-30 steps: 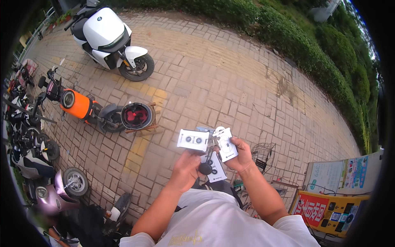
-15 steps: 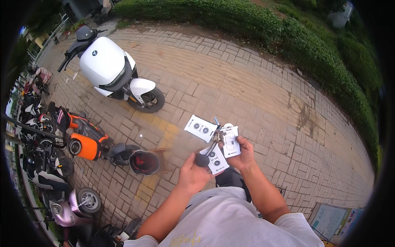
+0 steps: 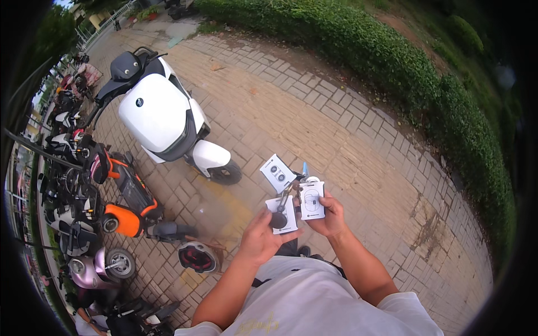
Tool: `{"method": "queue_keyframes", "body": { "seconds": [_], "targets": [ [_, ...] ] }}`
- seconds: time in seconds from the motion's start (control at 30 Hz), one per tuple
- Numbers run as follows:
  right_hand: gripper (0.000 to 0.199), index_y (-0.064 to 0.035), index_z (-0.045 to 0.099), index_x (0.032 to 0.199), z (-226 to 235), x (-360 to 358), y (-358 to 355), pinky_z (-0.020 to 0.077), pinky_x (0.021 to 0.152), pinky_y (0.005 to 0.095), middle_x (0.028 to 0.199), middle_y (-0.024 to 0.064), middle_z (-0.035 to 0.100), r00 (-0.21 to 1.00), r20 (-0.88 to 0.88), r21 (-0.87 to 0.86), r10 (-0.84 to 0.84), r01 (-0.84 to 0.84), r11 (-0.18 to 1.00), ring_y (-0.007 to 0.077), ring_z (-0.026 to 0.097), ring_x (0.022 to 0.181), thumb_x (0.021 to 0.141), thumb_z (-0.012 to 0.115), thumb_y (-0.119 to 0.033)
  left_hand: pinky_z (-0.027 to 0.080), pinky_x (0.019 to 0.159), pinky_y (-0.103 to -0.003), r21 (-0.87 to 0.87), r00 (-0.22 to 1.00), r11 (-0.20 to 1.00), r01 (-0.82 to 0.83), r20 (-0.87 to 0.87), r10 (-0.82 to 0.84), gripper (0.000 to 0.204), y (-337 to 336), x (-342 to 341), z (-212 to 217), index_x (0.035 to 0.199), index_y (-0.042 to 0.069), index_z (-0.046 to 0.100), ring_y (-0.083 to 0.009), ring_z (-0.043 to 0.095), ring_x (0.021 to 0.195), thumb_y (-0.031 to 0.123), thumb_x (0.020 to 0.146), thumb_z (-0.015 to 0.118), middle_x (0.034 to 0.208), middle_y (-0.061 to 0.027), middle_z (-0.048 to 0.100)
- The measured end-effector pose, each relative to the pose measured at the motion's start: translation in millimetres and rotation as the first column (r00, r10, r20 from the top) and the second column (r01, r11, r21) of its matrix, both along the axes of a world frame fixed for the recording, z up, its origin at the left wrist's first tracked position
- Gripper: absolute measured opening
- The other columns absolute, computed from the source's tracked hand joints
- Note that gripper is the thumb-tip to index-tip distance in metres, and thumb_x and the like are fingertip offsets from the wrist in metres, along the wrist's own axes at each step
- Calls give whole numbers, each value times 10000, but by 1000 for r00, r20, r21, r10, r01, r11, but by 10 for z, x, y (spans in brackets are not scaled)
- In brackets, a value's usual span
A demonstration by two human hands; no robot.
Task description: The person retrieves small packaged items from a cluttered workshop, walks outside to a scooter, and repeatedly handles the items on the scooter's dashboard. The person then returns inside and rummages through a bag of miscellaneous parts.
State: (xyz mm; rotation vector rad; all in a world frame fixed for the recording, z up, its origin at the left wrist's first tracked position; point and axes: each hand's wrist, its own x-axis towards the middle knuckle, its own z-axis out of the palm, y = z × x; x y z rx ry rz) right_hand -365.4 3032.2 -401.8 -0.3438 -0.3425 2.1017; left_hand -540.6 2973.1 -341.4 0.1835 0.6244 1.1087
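Between the thumb and fingers of my left hand (image 3: 258,241) is a white card (image 3: 288,225) with dark round prints. A dark round fob (image 3: 278,220) lies over it, joined to a bunch of keys (image 3: 288,196) between my hands. My right hand (image 3: 330,218) grips another white card (image 3: 312,200), which bears a line drawing. Beyond the keys a third white card (image 3: 277,173) with two dark circles sticks out, tilted; what holds it is hidden. Next to it a small blue item (image 3: 305,168) and a white round piece (image 3: 311,180) show.
A white scooter (image 3: 156,112) stands ahead on the left. Left of my arm are an orange scooter (image 3: 122,219), an upturned helmet (image 3: 197,257) and a pinkish scooter (image 3: 92,270). Paving bricks (image 3: 358,173) run to a green hedge (image 3: 358,47).
The view has shifted, so the white scooter appears larger and farther right. The left card stands more upright, and the fob now lies over more of it. Both hands keep their grip.
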Motion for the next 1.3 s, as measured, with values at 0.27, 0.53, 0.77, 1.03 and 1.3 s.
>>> {"method": "queue_keyframes", "body": {
  "seconds": [0.27,0.53,0.77,1.03,1.3],
  "targets": [
    [587,-32,455,1257,107,-111,2189,441,856,507,1226,150,514,993,-13,79,122,-120,990,340,568,988,712,607,-190,503,852,-517,134,983,984,115,-159,-93,370,2052,-470,-197,1286,7,430,-335,587,1031,150,945,451,1225,-182,536],
    [564,-20,466,1220,164,-396,4271,439,857,556,1192,233,507,972,64,157,226,-234,960,398,583,970,693,619,-153,479,768,-238,153,479,973,173,-876,53,303,3900,-1250,302,1173,-23,549,-114,599,867,149,924,552,966,-85,630],
    [599,0,433,1217,-153,-1111,6046,410,885,554,1094,229,550,862,-25,155,507,-497,854,393,567,1003,670,625,-151,566,589,-363,236,680,865,-444,-540,496,201,5414,-1696,263,1037,-7,527,-238,658,752,158,922,536,882,-133,643],
    [584,-61,393,1252,97,-2215,7812,391,918,500,1121,237,524,647,-15,216,762,-742,634,360,517,1080,717,612,-147,304,1039,-421,235,592,548,-802,195,782,672,6991,-1789,290,1314,54,427,-257,374,1269,418,794,647,1354,-116,430],
    [592,-49,398,1270,-198,-3423,8960,435,891,469,1072,213,573,517,-60,4,854,-855,518,345,552,1025,745,624,-203,432,985,-410,383,360,381,-842,-127,924,582,8057,-2584,81,1367,9,296,-280,460,1222,32,836,534,1343,-180,414]
  ]
}}
